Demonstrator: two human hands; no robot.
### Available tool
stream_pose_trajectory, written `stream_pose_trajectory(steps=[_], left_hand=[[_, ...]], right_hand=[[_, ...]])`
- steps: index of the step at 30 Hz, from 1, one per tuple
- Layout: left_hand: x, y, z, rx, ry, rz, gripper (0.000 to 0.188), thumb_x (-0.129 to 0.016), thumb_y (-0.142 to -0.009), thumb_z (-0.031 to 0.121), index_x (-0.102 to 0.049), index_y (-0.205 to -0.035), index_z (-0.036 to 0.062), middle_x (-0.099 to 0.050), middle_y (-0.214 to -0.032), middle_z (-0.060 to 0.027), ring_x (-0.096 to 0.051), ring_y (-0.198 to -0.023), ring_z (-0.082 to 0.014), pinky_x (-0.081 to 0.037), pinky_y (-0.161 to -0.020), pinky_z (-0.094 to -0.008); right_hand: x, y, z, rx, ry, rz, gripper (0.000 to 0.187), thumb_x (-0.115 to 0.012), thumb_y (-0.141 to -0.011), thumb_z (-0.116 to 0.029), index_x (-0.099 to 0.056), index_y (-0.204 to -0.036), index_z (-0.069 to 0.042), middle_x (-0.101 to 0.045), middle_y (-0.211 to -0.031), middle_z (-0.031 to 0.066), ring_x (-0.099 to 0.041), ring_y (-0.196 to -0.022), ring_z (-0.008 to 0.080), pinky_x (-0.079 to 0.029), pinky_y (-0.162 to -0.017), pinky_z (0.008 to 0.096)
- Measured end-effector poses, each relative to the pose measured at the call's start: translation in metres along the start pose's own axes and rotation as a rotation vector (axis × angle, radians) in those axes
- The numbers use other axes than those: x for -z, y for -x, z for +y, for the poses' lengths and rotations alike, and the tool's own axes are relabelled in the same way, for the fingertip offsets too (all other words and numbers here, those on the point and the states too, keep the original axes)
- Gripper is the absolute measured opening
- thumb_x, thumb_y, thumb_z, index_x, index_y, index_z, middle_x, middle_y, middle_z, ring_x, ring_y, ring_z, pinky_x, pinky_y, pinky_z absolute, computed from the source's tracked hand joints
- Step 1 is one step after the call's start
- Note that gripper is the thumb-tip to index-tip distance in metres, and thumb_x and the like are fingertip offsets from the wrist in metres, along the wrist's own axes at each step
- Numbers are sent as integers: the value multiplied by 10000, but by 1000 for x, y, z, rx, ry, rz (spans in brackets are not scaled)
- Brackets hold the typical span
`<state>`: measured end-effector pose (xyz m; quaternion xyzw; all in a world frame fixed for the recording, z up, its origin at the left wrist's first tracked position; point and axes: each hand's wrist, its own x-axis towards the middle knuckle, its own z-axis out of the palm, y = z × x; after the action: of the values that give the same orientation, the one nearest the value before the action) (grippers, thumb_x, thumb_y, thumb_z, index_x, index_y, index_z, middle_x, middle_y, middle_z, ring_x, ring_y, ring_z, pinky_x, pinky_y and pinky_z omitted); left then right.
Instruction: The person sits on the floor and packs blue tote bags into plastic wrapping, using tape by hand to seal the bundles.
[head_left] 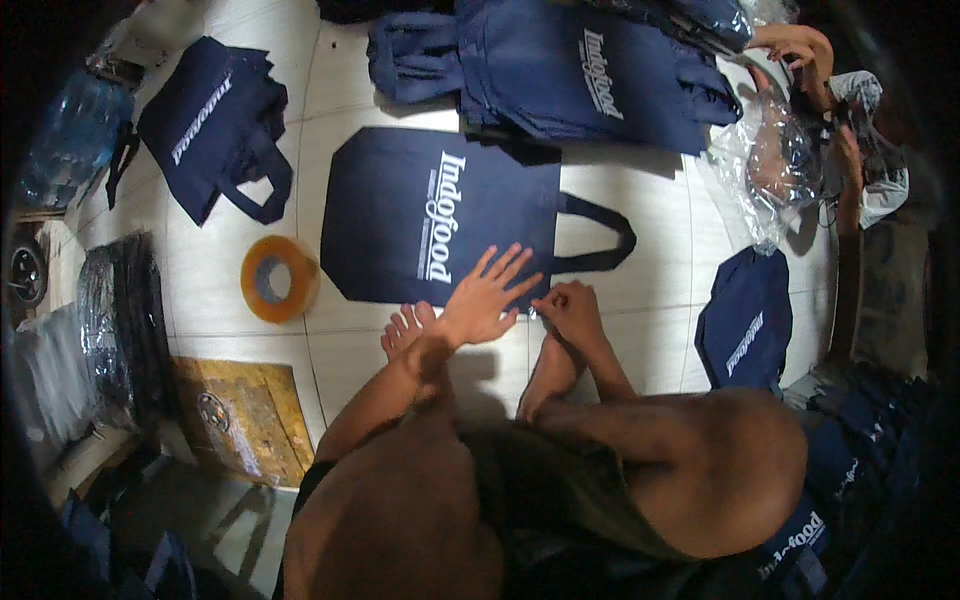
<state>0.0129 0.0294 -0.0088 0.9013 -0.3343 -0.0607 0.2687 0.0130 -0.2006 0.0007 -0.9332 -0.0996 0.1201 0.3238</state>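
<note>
A navy blue tote bag (380, 215) with white lettering lies flat on the pale tiled floor in front of me, its loop handle stretched out to the right. My left hand (485, 302) rests on the bag's near part, palm down with the fingers spread. At the bag's near right corner, my right hand (572, 312) is closed in a pinch. Something tiny and light shows by its fingertips, too small to name. My bare feet are just below the bag's near edge.
A stack of navy bags (540, 75) lies at the far side, with more bags (205, 125) at far left and a folded one (745, 320) at right. A tape roll (254, 300) sits left. Another person's arm (815, 65) is beside clear plastic (770, 170) at far right.
</note>
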Motion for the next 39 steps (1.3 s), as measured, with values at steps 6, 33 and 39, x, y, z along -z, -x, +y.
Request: stream_pose_trajectory(steps=[6, 33, 39], left_hand=[[0, 3, 3, 4, 19, -1, 667, -555, -888, 328, -434, -1521, 155, -216, -1651, -182, -141, -1545, -348, -97, -1238, -547], [2, 5, -4, 16, 120, 18, 775, -617, -854, 288, -352, -1511, -27, -249, -1634, -183, -163, -1540, -316, -99, -1251, -505], [5, 9, -6, 30, 87, -10, 805, -642, -844, 287, -340, -1511, -46, -251, -1634, -181, -160, -1542, -309, -97, -1255, -495]], right_hand=[[-1, -2, -1, -330, -673, -23, 282, -855, -816, -262, -681, -760, -48, -628, -658, 9, -528, -545, 82, -404, -499, 271], [-8, -5, -17, -247, -513, -94, 189, -841, -801, -231, -734, -820, -76, -601, -631, 6, -517, -605, 129, -396, -595, 313], [-25, 5, -27, 41, 88, 63, 248, -836, -772, -304, -741, -821, -80, -638, -662, 87, -571, -658, 233, -421, -669, 391]])
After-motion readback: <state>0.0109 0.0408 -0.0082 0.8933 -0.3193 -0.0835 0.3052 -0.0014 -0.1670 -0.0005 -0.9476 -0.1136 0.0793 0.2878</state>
